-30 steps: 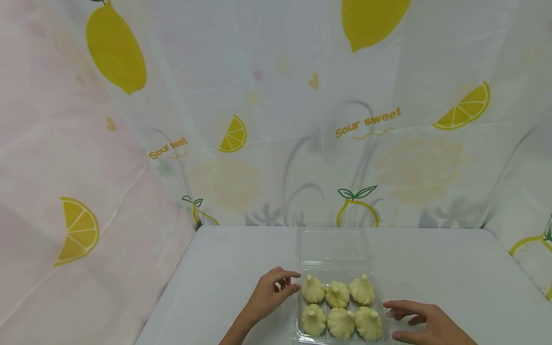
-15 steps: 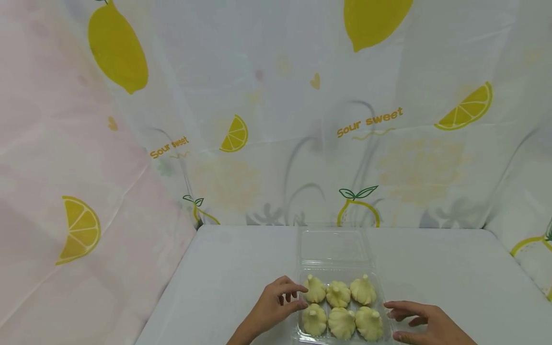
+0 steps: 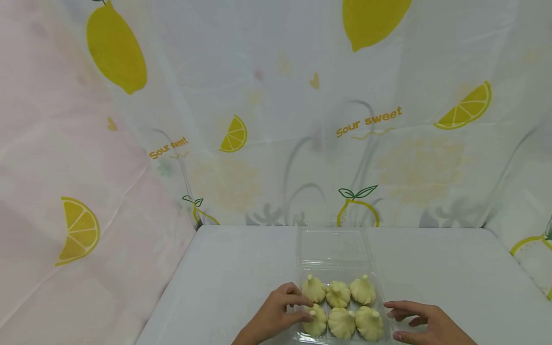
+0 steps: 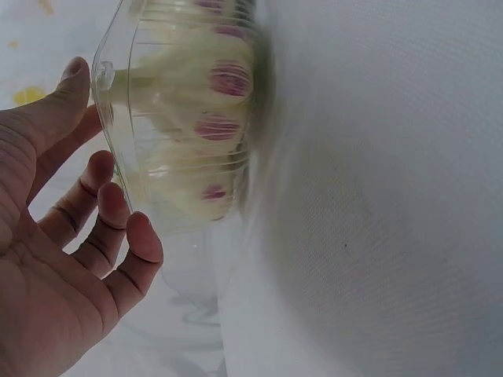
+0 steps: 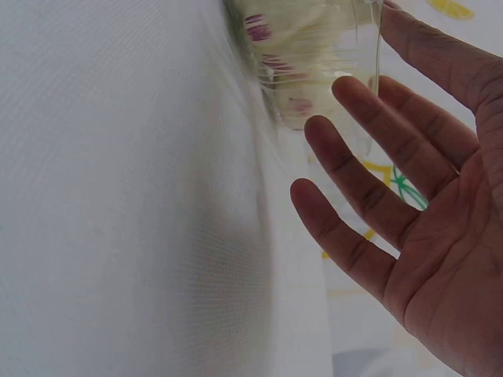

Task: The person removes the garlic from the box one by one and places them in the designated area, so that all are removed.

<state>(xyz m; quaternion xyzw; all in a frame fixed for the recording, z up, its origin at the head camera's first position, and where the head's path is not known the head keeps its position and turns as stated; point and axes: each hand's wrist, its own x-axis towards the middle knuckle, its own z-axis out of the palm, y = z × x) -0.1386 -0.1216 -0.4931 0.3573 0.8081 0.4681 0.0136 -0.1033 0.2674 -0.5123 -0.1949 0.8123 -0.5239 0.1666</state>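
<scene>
A clear plastic clamshell box lies with its lid laid back, holding several pale garlic bulbs in two rows. My left hand reaches over the left rim, thumb and index finger beside the stem of the front-left garlic bulb. From the left wrist, a gap shows between that thumb and index finger at the rim, with the other fingers loosely bent outside the wall. My right hand stays at the box's right side, fingers extended. In the right wrist view its fingertips are right by the clear wall.
The box stands on a white-covered table. Behind and to the left hangs a lemon-print cloth, meeting the table at its back edge. Purple patches show low on the garlic bulbs through the wall.
My left hand has moved right and toward the front, from outside the box's left rim to the front-left garlic bulb. The right hand and the box have stayed in place.
</scene>
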